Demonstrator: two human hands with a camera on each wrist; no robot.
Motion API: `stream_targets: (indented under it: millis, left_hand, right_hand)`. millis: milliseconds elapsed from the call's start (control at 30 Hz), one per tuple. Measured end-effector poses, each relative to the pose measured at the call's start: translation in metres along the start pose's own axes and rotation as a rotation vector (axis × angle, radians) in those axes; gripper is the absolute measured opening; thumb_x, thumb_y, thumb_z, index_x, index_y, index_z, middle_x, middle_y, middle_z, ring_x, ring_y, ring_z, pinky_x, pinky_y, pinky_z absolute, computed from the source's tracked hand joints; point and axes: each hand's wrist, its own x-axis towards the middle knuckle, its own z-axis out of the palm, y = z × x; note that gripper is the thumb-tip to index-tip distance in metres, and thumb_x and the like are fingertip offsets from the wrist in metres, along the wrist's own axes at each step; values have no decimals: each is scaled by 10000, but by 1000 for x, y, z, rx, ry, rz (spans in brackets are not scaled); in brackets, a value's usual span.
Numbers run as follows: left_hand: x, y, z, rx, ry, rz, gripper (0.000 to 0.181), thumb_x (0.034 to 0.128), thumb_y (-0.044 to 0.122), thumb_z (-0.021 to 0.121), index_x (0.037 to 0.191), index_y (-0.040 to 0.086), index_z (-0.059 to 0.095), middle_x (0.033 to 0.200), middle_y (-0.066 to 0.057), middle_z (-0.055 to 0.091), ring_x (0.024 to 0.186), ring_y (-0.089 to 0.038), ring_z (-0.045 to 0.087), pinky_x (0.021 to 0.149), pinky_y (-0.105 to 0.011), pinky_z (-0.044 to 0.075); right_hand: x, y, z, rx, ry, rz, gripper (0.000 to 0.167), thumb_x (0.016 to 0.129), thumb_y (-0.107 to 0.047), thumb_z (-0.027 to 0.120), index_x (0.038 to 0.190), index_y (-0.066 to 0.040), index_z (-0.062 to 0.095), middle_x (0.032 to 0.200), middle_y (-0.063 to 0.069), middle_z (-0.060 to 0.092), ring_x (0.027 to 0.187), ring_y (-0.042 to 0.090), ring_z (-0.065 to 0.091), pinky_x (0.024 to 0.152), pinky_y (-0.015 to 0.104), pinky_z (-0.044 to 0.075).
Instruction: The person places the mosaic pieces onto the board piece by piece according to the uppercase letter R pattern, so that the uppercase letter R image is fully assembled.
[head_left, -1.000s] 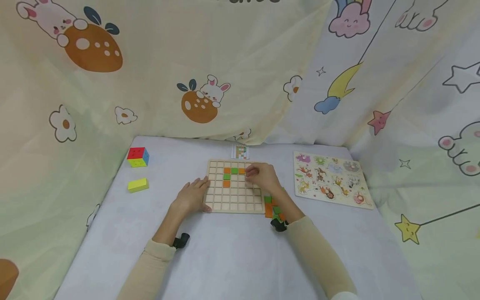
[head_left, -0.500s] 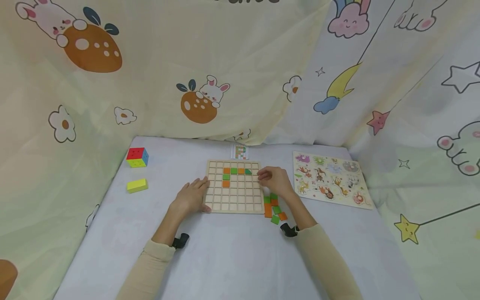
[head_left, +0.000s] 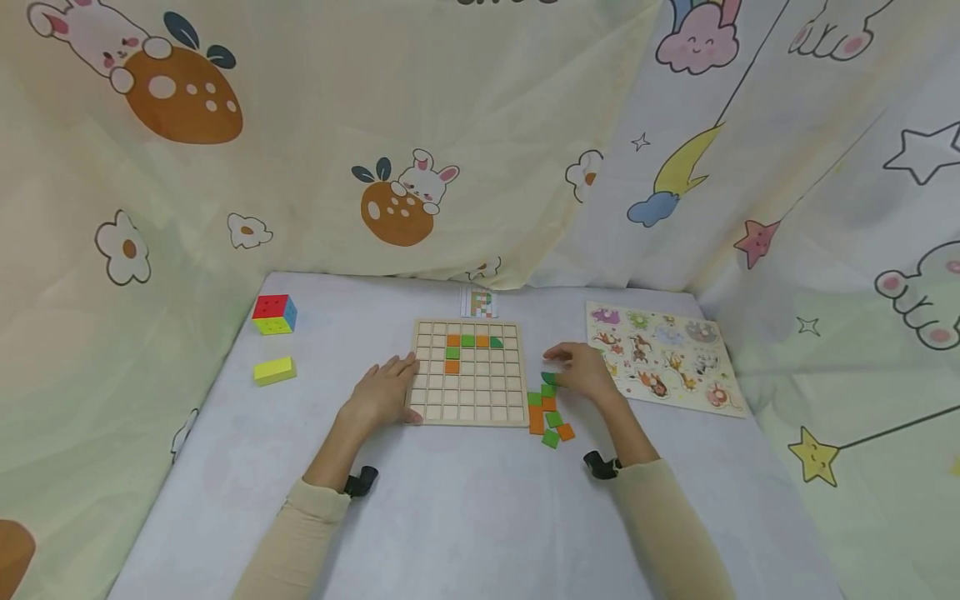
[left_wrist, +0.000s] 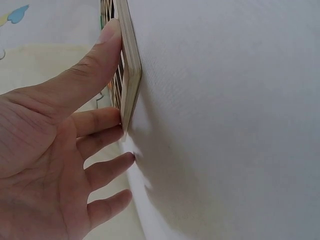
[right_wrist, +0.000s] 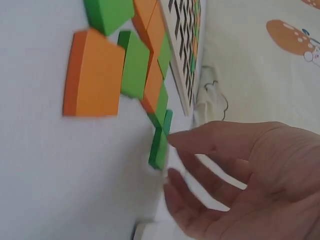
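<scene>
The left hand (head_left: pixel 378 396) (left_wrist: pixel 55 125) rests with extended fingers and thumb against the left edge of a wooden grid board (head_left: pixel 471 400) (left_wrist: pixel 133 75). Orange and green tiles (head_left: pixel 468 341) fill part of an upper row and a short column; a rounded green piece (head_left: pixel 496 342) sits at that row's right end. Right of the board, the right hand (head_left: pixel 587 372) (right_wrist: pixel 250 170) hovers with loosely bent fingers beside green pieces (head_left: pixel 549 378) (right_wrist: pixel 158 150) at the top of the loose tiles. Its thumb tip is close to them; contact is unclear.
Loose orange and green tiles (head_left: pixel 553 419) (right_wrist: pixel 92 75) lie along the board's right side. An animal puzzle board (head_left: pixel 660 354) is at the right, a small pattern card (head_left: pixel 480 303) behind the grid. A colored cube (head_left: pixel 274 314) and yellow block (head_left: pixel 274 371) stand at the left.
The right hand has moved from the upper row, rightward off the board to the loose pieces, leaving the rounded green piece in the grid. The left hand has stayed put.
</scene>
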Motion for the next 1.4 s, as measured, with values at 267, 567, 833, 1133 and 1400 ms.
stream_targets:
  millis: [267, 567, 833, 1133, 1400]
  left_hand:
    - [0, 1, 1, 3, -6, 5, 1092, 773, 411, 903, 1607, -14, 341, 1709, -164, 243, 1569, -406, 230, 1255, -618, 212]
    - [0, 0, 0, 18, -10, 8, 1079, 780, 419, 893, 1602, -19, 348, 1704, -172, 259, 1565, -408, 238, 1250, -619, 229]
    - [0, 0, 1, 11, 3, 11, 1071, 773, 404, 908, 1594, -19, 367, 1695, -179, 283, 1561, -414, 247, 1244, -625, 240]
    - [-1, 1, -1, 10, 5, 9, 1072, 781, 405, 901, 1602, -16, 352, 1702, -172, 267, 1566, -410, 234, 1249, -623, 227]
    - [0, -1, 2, -1, 2, -1, 1074, 782, 404, 903, 1606, -6, 349, 1704, -162, 267, 1569, -405, 229, 1253, -618, 222]
  right_hand:
    - [-3, 13, -6, -70, -44, 85, 436, 772, 38, 824, 1194, -31, 740, 1124, 127, 751, 1089, 335, 676, 992, 506, 553]
    - [-2, 13, -9, -59, -48, 120, 445, 743, -22, 903, 1161, -57, 758, 1023, 103, 748, 957, 277, 687, 849, 439, 586]
    - [0, 6, -17, -24, -21, 125, 344, 837, -57, 842, 1171, -71, 761, 952, 96, 725, 839, 256, 653, 703, 357, 548]
    - [12, -18, -7, 97, 58, -17, 327, 861, -90, 822, 1179, -40, 765, 932, 85, 745, 867, 256, 693, 662, 325, 532]
    - [25, -40, 17, 156, 19, -57, 311, 868, -80, 831, 1172, -54, 769, 939, 79, 752, 860, 249, 713, 670, 336, 562]
